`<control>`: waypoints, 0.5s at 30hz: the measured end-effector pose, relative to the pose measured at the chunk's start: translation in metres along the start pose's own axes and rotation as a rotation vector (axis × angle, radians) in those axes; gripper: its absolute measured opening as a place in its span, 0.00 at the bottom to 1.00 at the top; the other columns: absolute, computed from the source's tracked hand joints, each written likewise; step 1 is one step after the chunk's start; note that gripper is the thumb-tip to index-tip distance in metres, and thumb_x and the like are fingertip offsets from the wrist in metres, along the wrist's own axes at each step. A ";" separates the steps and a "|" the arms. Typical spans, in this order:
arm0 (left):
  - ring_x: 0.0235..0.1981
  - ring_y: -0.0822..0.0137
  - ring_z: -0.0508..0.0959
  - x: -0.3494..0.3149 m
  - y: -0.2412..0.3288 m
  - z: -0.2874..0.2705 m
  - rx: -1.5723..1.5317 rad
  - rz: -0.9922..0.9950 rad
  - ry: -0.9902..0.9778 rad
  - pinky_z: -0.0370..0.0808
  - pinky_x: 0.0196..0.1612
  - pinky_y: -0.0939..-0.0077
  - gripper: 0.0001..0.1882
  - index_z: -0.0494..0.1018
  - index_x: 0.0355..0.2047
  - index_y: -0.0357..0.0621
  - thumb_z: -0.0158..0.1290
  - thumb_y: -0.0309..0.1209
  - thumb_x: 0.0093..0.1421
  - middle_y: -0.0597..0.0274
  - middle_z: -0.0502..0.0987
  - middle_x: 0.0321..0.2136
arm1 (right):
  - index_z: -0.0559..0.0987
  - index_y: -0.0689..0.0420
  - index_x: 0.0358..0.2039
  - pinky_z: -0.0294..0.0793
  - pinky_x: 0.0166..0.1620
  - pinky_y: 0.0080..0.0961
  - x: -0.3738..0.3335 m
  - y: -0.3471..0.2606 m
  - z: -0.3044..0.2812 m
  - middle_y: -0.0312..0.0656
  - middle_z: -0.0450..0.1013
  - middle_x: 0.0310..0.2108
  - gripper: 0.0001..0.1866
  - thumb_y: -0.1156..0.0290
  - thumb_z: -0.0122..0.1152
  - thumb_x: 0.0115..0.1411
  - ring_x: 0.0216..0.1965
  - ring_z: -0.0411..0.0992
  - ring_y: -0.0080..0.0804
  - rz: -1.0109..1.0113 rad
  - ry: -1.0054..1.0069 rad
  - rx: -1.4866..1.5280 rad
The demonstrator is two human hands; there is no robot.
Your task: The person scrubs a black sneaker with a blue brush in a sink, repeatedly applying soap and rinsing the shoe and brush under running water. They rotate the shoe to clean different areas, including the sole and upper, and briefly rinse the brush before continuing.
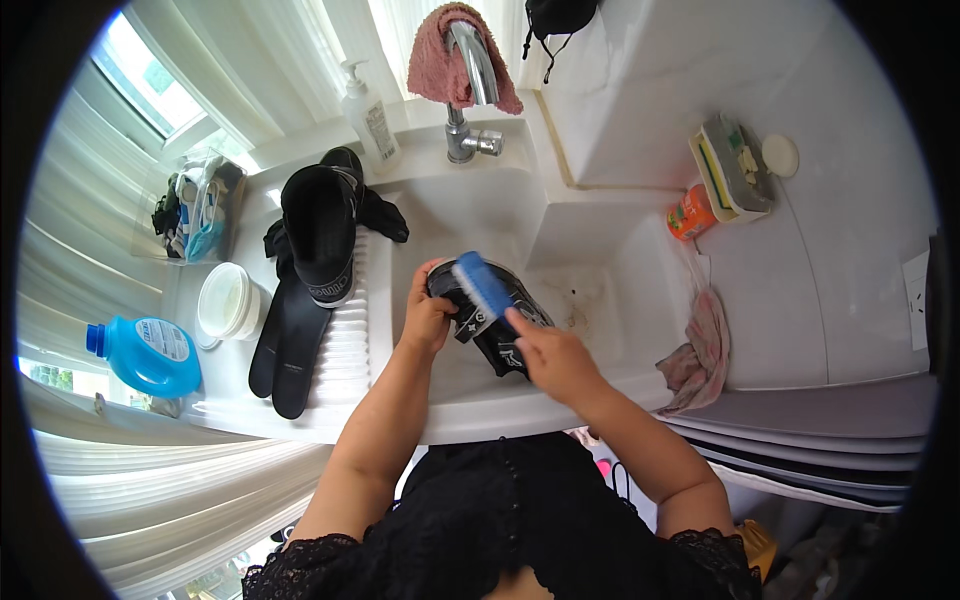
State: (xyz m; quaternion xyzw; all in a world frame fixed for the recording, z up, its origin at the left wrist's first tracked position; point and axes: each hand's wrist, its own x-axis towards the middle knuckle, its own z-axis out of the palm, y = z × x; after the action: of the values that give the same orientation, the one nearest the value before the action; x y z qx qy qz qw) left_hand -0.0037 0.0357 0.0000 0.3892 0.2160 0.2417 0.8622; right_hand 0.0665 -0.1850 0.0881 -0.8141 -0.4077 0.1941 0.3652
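Note:
Over the basin of the white sink (460, 215), my left hand (430, 312) grips a black shoe (497, 345) with white patterns by its left side. My right hand (548, 352) is closed round the end of a blue scrub brush (483, 285), slightly smeared by motion. The brush lies across the upper part of the shoe, its pale bristles against or very near the surface. A second black shoe (320, 225) rests on the ribbed washboard to the left. Two black insoles (291, 345) lie just below it.
A chrome faucet (474, 75) with a pink cloth (437, 62) stands behind the basin. At left are a blue detergent bottle (150, 352), a white tub (228, 302), a clear box (205, 205) and a pump bottle (370, 120). A stained rag (703, 345) hangs over the right rim.

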 end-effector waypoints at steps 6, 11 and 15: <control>0.48 0.61 0.72 -0.003 0.005 0.004 -0.007 0.007 -0.010 0.72 0.48 0.74 0.40 0.65 0.51 0.46 0.41 0.06 0.32 0.61 0.71 0.46 | 0.72 0.45 0.56 0.71 0.35 0.39 0.020 0.059 -0.009 0.52 0.74 0.27 0.21 0.66 0.53 0.60 0.29 0.73 0.51 0.109 0.097 -0.038; 0.48 0.61 0.72 -0.002 0.011 0.006 -0.005 -0.021 -0.017 0.72 0.48 0.74 0.40 0.65 0.52 0.45 0.40 0.07 0.33 0.60 0.71 0.46 | 0.72 0.45 0.56 0.71 0.36 0.39 0.028 0.025 -0.019 0.53 0.75 0.28 0.21 0.67 0.53 0.60 0.31 0.74 0.51 -0.057 0.051 0.009; 0.48 0.61 0.72 0.000 0.011 0.006 0.011 -0.008 0.062 0.72 0.47 0.74 0.39 0.64 0.52 0.44 0.41 0.07 0.34 0.59 0.70 0.46 | 0.70 0.51 0.57 0.71 0.37 0.26 0.028 0.055 -0.008 0.51 0.75 0.28 0.22 0.72 0.53 0.61 0.25 0.71 0.37 -0.015 0.031 -0.032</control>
State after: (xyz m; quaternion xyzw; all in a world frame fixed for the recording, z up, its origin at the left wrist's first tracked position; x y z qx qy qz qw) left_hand -0.0029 0.0387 0.0121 0.3856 0.2455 0.2490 0.8539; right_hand 0.1169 -0.1876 0.0516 -0.8195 -0.4113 0.1723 0.3598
